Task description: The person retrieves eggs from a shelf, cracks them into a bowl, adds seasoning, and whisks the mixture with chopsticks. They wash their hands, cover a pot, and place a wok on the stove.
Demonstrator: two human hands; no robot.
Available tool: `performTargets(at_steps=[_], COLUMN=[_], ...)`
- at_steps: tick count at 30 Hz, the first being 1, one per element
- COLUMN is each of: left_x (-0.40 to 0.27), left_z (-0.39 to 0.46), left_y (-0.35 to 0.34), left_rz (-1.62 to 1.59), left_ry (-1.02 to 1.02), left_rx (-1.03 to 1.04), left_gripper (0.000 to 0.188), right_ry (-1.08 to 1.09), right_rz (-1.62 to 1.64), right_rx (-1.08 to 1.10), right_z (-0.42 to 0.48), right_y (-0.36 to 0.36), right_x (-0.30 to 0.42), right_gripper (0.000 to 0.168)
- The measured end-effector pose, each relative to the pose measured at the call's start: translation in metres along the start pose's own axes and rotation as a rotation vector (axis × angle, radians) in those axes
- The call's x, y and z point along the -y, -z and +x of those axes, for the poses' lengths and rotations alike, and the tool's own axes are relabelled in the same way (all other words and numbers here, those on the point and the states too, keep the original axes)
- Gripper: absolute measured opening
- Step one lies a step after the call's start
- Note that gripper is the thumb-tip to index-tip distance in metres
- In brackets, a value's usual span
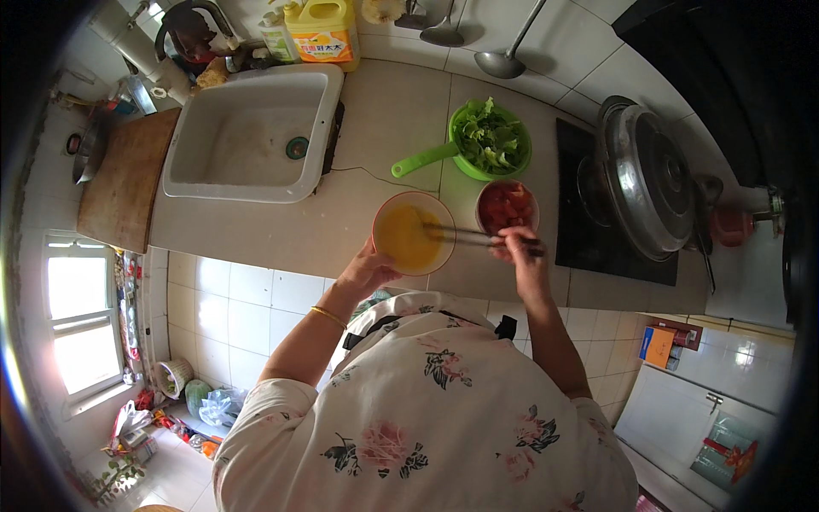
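My left hand point(371, 269) grips the lower left rim of a round bowl point(446, 256) with a red edge. Yellow beaten egg point(409, 240) fills much of that bowl. In my right hand point(523, 256) is a pair of chopsticks point(470, 235), blurred, with their tips in the egg. Just beyond my right hand stands a smaller bowl of cut red pieces, probably tomato point(507, 203). Behind it, leafy greens point(489, 137) lie in a green plastic strainer point(419, 160) whose handle points left.
A white sink point(243, 192) is set in the counter at left, beside a wooden board point(125, 185). On the right, a lidded metal wok point(652, 179) sits on a black cooktop point(579, 256). Ladles point(502, 64) hang on the tiled wall near a yellow detergent jug point(323, 32).
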State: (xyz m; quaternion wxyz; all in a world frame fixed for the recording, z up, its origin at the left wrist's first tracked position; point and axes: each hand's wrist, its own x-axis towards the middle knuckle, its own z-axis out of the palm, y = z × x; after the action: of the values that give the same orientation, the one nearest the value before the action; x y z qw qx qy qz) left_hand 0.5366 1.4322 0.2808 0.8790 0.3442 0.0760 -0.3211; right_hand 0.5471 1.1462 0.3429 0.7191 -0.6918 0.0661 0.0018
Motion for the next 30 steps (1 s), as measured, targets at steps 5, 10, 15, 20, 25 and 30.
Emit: performTargets(at_steps=[5, 10, 15, 20, 25, 30], left_x=[0.002, 0.001, 0.002, 0.003, 0.002, 0.005], left_z=[0.002, 0.007, 0.013, 0.018, 0.018, 0.019], left_y=[0.022, 0.015, 0.013, 0.015, 0.007, 0.017], left_rz=[0.099, 0.077, 0.117, 0.13, 0.141, 0.123], left_ry=[-0.004, -0.111, -0.167, -0.209, -0.179, -0.117], left_rx=[0.014, -0.018, -0.079, -0.104, -0.117, -0.099], left_gripper=[0.068, 0.074, 0.072, 0.069, 0.066, 0.067], right_ry=[-0.013, -0.018, 0.036, 0.034, 0.077, 0.148], right_rz=[-0.015, 0.021, -0.039, -0.067, -0.07, -0.211], right_rx=[-0.02, 0.06, 0.274, 0.23, 0.067, 0.139], right_z=[0.002, -0.001, -0.004, 0.003, 0.01, 0.008], right_y=[0.004, 0.002, -0.005, -0.005, -0.01, 0.003], right_x=[0.005, 0.01, 0.011, 0.011, 0.017, 0.028], right_gripper=[0.021, 0.017, 0.016, 0.017, 0.018, 0.018])
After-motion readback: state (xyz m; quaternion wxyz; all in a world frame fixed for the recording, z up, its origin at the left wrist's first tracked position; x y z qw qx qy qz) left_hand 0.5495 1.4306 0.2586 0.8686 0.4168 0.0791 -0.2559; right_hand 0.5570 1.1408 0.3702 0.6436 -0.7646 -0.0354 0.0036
